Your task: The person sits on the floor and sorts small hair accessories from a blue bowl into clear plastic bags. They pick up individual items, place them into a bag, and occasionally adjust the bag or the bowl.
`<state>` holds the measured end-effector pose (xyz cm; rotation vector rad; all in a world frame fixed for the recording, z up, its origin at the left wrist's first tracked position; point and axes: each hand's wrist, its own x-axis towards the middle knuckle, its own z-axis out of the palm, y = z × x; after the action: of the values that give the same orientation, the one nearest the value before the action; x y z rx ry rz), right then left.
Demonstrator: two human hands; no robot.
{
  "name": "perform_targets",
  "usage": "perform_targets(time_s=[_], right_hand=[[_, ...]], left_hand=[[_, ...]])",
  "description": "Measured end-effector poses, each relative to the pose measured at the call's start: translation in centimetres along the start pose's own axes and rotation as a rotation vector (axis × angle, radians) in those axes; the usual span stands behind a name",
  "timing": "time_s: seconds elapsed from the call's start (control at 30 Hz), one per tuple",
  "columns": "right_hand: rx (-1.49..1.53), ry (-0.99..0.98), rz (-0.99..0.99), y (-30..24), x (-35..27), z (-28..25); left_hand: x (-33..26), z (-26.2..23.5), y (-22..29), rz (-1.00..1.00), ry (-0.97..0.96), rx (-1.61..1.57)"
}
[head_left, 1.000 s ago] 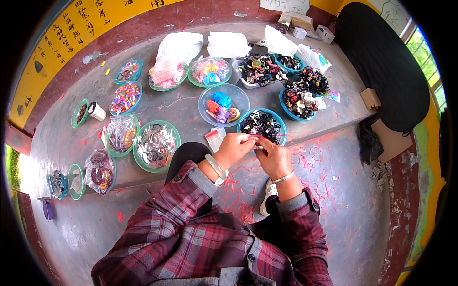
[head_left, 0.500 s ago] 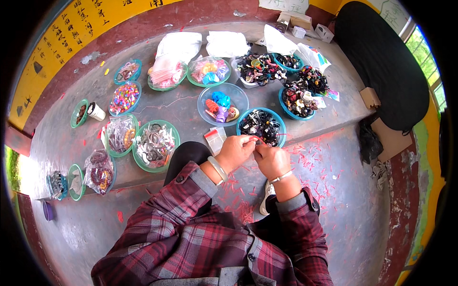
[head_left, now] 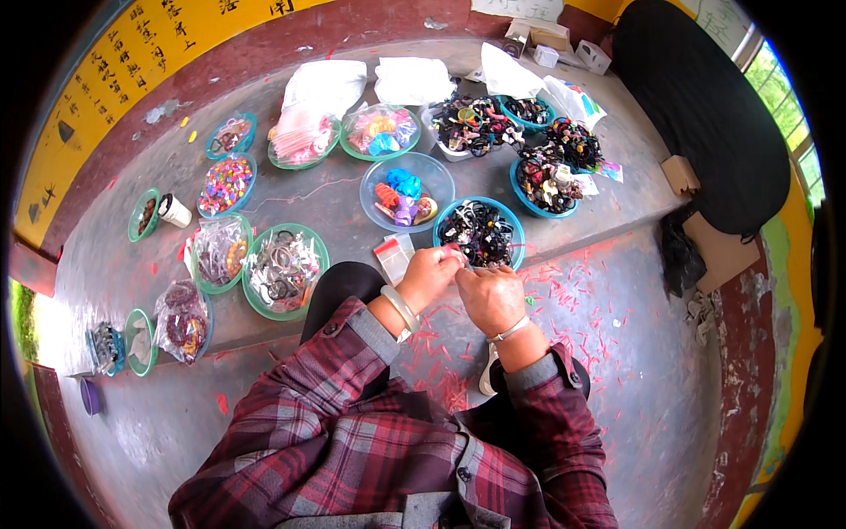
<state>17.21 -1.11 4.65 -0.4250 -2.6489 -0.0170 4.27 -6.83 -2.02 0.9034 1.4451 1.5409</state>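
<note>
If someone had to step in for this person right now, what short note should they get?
Left hand and right hand are together, pinching something small between the fingertips; what it is cannot be made out.
Just beyond them: blue bowl of dark hair ties; small clear bags lie to its left.
Other filled bowls stand along the concrete ledge.
Done: nothing finished shows.
Left: the piece in hand, it seems.

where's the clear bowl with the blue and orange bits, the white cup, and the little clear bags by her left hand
clear bowl (head_left: 438, 173): head view, on its bare right rim.
white cup (head_left: 175, 212): head view, on its side wall.
small clear bags (head_left: 392, 257): head view, on the top bag's middle.
left hand (head_left: 429, 275): head view, on the back of the hand.
</note>
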Motion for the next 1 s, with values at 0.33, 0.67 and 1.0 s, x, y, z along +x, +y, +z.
perform_targets(time_s=[0.33, 0.67, 1.0], right_hand=[[0.133, 0.077, 0.121, -0.4, 0.3, -0.2], [0.381, 0.284, 0.29, 2.4, 2.0, -1.6], [0.396, -0.07, 0.716, 16.8, 0.5, 5.9]], left_hand=[[-0.3, 0.4, 1.7, 0.09, 0.002, 0.18], [2.8, -1.0, 2.5, 0.246, 0.089, 0.209], [5.8, -2.0, 4.9, -0.124, 0.026, -0.133]])
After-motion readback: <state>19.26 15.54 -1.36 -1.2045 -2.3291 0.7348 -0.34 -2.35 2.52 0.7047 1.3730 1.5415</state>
